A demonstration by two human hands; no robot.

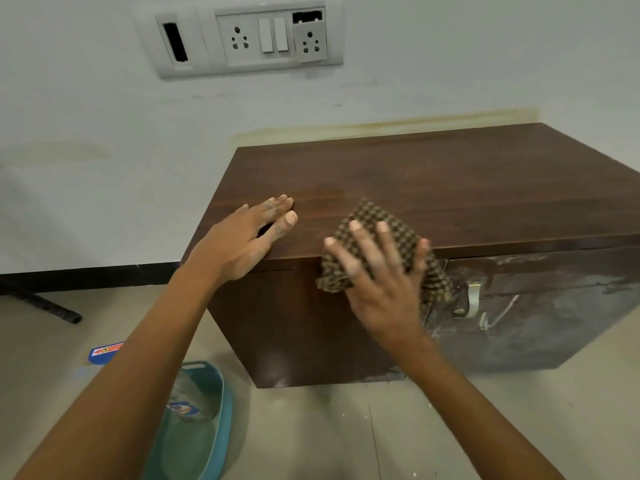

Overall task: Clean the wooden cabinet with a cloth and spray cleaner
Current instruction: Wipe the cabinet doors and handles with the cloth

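Observation:
A low dark wooden cabinet (433, 178) stands against the white wall. My right hand (381, 282) presses a brown checked cloth (377, 220) over the cabinet's front top edge, fingers spread on it. My left hand (242, 240) lies flat on the top near the left front corner, fingers together, holding nothing. A clear spray bottle (187, 400) with a blue label lies in a teal tub (214, 441) on the floor below my left arm. The cabinet's front right door (540, 306) is smeared with whitish stains.
A switch and socket panel (242, 36) sits on the wall above. A blue and red packet (104, 351) lies on the tiled floor at left, beyond it a black bar (45, 303). A pale handle (472, 299) hangs on the cabinet front.

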